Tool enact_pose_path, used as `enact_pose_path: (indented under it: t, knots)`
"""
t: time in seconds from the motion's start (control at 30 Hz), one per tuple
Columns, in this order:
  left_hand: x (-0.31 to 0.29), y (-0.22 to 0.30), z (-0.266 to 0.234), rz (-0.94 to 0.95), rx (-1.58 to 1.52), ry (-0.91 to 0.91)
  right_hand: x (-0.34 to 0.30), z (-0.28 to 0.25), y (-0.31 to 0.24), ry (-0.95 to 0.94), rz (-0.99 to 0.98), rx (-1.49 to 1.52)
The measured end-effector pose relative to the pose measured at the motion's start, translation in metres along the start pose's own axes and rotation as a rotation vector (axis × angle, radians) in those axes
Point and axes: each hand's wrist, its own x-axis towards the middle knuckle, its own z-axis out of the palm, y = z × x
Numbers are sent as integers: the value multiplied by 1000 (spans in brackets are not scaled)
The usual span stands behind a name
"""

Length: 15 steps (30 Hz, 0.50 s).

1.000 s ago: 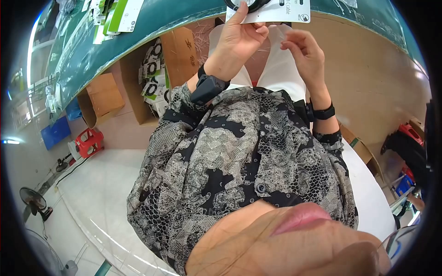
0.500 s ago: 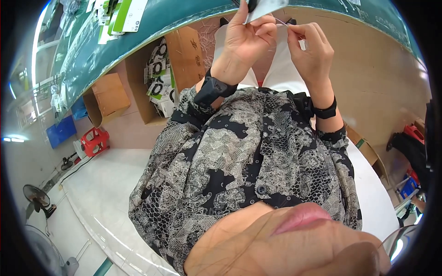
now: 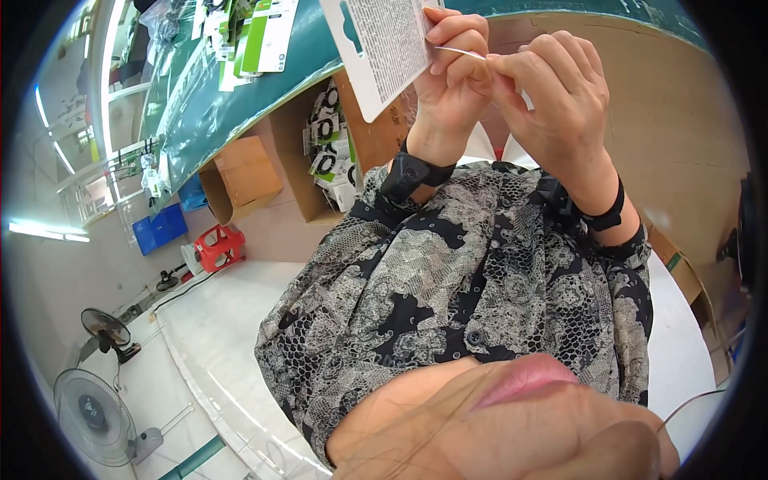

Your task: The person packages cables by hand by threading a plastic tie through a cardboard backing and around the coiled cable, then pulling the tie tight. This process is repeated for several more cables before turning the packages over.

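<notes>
My left hand [image 3: 450, 88] is closed on a white packaging card [image 3: 382, 68] with a hang slot and fine print on the side facing me. The card is held up tilted, over the edge of the green work table [image 3: 320, 48]. From near the left fingers a thin white tie [image 3: 462, 52] runs across to my right hand [image 3: 560, 100]. Thumb and index finger of the right hand pinch the tie's end, while its other fingers are curled. What lies on the card's far side is hidden.
Green-and-white packaging cards [image 3: 268, 36] lie on the table at the left. Below the table edge, an open cardboard box [image 3: 370, 120] holds many packaged black items [image 3: 328, 132]. A smaller carton [image 3: 250, 170], a red plastic object [image 3: 218, 248] and fans [image 3: 94, 416] stand farther left.
The card has turned and come down into fuller view, its printed face now toward me. Both hands appear slightly farther right and lower, with the tie still between them.
</notes>
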Motion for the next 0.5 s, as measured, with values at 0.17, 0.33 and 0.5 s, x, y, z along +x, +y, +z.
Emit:
enact_pose_path:
  t: [0.17,0.33,0.5]
  knots:
    - [-3,6,-4,-32,-168,-40,2,1,-4,-15,-15,0]
    - [-5,13,-10,-96,-96,-72,4,1,-7,-26,-15,3]
    - [-7,11,-8,-103,-79,-82,1,1,-4,-22,-29,15]
